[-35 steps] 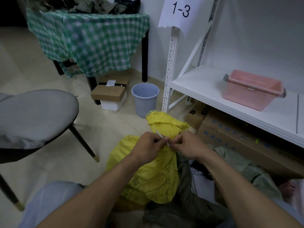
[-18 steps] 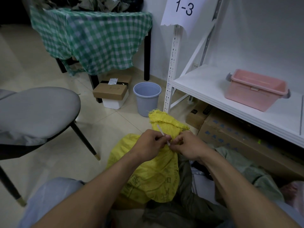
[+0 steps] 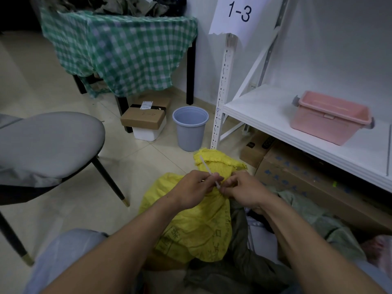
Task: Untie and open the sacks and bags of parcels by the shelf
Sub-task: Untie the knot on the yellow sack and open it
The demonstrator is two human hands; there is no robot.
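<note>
I pinch the white tie (image 3: 209, 174) in both grips, left hand (image 3: 194, 187) and right hand (image 3: 244, 187), bunching the yellow sack (image 3: 191, 225) neck to loosen it.

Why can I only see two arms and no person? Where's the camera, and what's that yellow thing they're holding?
The camera sits on the person's head and looks down, so you see their own arms but no face. This is the only view. There is no robot here: the left hand and right hand are bare. Both work at the bunched neck of a yellow woven sack on the pale tiled floor. The left hand pinches a thin white tie strip that closes the neck, and the right hand pinches the sack right beside it. Nearby are a white metal shelf with a pink plastic tub on it, a grey plastic bucket and a grey padded chair.
</note>
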